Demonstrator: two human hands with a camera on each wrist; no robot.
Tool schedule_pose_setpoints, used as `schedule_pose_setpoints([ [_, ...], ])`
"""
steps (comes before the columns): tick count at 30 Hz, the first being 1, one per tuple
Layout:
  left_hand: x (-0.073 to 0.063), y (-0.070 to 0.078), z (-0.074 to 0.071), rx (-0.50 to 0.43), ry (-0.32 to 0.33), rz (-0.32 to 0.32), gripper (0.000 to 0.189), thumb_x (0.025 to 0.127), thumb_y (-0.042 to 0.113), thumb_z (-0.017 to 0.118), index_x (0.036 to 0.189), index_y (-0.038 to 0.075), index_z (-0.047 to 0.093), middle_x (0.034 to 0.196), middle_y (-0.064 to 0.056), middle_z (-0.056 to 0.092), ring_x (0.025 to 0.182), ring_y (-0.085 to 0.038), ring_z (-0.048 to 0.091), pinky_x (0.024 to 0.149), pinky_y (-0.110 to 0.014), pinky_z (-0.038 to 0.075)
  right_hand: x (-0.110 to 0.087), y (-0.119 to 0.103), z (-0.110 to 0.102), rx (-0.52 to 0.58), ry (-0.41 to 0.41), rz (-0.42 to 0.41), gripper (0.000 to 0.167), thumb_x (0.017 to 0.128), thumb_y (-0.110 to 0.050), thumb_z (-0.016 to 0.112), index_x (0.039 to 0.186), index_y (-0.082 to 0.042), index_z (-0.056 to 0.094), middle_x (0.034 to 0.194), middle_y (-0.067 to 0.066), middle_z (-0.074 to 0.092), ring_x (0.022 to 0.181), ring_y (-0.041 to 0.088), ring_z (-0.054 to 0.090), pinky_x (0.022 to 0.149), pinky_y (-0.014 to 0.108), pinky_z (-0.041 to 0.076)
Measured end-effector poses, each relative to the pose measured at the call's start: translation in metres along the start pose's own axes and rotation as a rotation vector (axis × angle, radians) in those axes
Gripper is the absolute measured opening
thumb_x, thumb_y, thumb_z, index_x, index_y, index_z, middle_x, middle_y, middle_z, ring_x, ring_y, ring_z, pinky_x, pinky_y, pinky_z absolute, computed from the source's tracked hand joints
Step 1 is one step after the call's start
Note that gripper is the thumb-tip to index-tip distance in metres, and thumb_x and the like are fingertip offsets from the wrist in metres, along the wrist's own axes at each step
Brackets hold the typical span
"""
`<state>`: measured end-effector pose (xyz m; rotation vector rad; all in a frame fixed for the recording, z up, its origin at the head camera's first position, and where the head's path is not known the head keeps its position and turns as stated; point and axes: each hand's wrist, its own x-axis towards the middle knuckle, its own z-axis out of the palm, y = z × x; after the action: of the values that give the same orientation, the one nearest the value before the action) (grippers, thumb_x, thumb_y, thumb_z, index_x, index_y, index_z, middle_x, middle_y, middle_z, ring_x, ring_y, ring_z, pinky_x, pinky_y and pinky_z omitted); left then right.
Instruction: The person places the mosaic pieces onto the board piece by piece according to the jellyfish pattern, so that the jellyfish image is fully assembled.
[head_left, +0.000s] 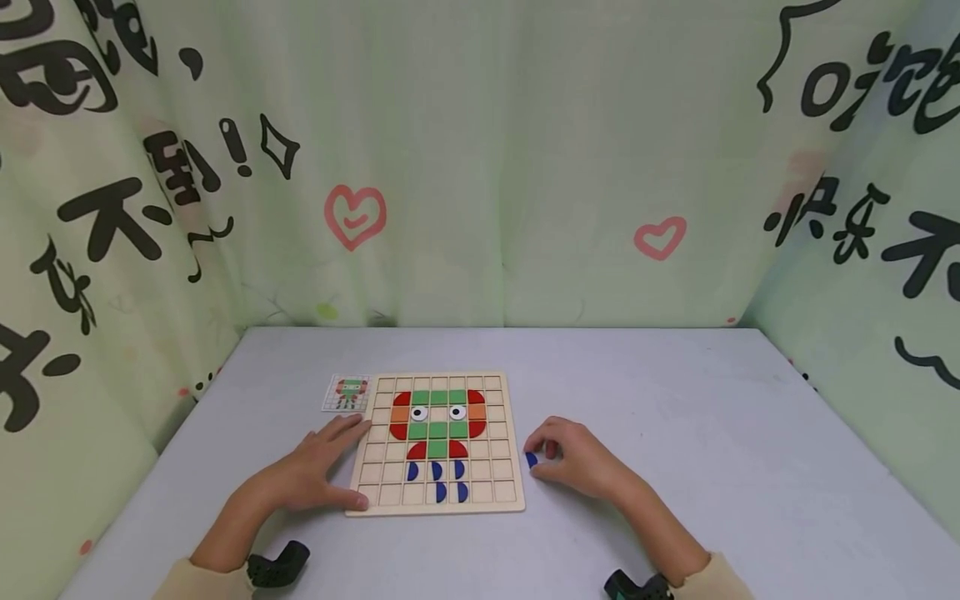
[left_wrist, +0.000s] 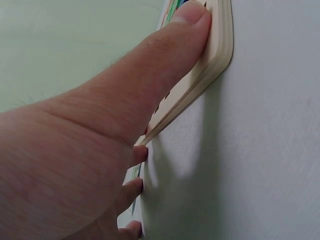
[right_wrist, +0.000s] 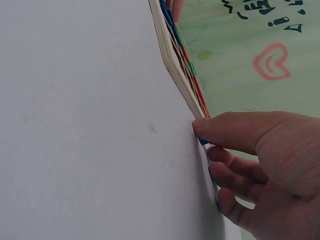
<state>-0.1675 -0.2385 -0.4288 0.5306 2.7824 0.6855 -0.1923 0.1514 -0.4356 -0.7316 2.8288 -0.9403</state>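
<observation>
A wooden grid board (head_left: pixel 491 483) lies on the table, with red, green, orange and blue tiles and two eye tiles (head_left: pixel 419 413) forming a figure. My left hand (head_left: pixel 315 471) rests along the board's left side, fingers spread; its thumb (left_wrist: pixel 170 55) presses on the near left corner in the left wrist view. To the right of the board, my right hand (head_left: pixel 581 458) pinches a blue curved tile (head_left: pixel 531 459) between thumb and fingers, low over the table. In the right wrist view that tile (right_wrist: pixel 203 141) is mostly hidden by the thumb. Several blue tiles (head_left: pixel 437 472) sit in the board's lower rows.
A small pattern card (head_left: pixel 337 404) showing a similar figure lies at the board's upper left, close to my left fingertips. The white table (head_left: pixel 637 375) extends around the board. Behind it and at both sides hang pale green curtains (head_left: pixel 510 167) with black lettering and red hearts.
</observation>
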Motion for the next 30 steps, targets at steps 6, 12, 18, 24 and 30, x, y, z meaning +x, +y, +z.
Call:
schedule_pose_setpoints([
  [6, 0.001, 0.001, 0.0, -0.004, -0.002, -0.008, 0.108, 0.067, 0.058, 0.08, 0.151, 0.01, 0.031, 0.157, -0.016, 0.024, 0.144, -0.044, 0.024, 0.11, -0.07, 0.014, 0.0, -0.001, 0.002, -0.013, 0.024, -0.003, 0.017, 0.076, -0.01, 0.079, 0.091, -0.014, 0.071, 0.086, -0.007, 0.059, 0.075, 0.007, 0.049, 0.066, 0.02, 0.042],
  [12, -0.001, 0.002, -0.002, -0.005, -0.008, -0.012, 0.107, 0.068, 0.057, 0.079, 0.151, 0.01, 0.031, 0.157, -0.016, 0.024, 0.144, -0.044, 0.024, 0.11, -0.07, 0.015, 0.001, -0.006, 0.004, -0.006, 0.042, 0.03, 0.017, 0.076, -0.013, 0.08, 0.091, -0.015, 0.071, 0.086, -0.007, 0.058, 0.074, 0.008, 0.049, 0.064, 0.019, 0.041],
  [18, -0.001, 0.001, -0.001, -0.014, -0.003, 0.0, 0.106, 0.068, 0.056, 0.08, 0.15, 0.008, 0.032, 0.156, -0.018, 0.026, 0.142, -0.044, 0.026, 0.11, -0.07, 0.016, 0.0, -0.012, 0.004, 0.019, 0.053, 0.028, 0.019, 0.076, -0.013, 0.08, 0.091, -0.017, 0.071, 0.09, -0.008, 0.06, 0.077, 0.011, 0.05, 0.065, 0.02, 0.042],
  [24, -0.002, 0.0, 0.0, -0.001, 0.003, 0.007, 0.106, 0.068, 0.056, 0.08, 0.15, 0.008, 0.033, 0.155, -0.018, 0.027, 0.141, -0.044, 0.028, 0.109, -0.07, 0.017, 0.002, -0.023, 0.009, 0.033, 0.038, 0.011, 0.017, 0.078, -0.016, 0.079, 0.093, -0.018, 0.071, 0.094, -0.009, 0.061, 0.081, 0.012, 0.052, 0.068, 0.02, 0.043],
  [30, -0.001, 0.001, 0.0, 0.003, 0.007, 0.009, 0.106, 0.068, 0.056, 0.08, 0.15, 0.009, 0.032, 0.155, -0.018, 0.027, 0.142, -0.044, 0.027, 0.109, -0.07, 0.017, 0.007, -0.035, 0.016, 0.058, 0.024, -0.035, 0.017, 0.078, -0.017, 0.079, 0.093, -0.018, 0.07, 0.095, -0.008, 0.062, 0.082, 0.012, 0.054, 0.071, 0.022, 0.044],
])
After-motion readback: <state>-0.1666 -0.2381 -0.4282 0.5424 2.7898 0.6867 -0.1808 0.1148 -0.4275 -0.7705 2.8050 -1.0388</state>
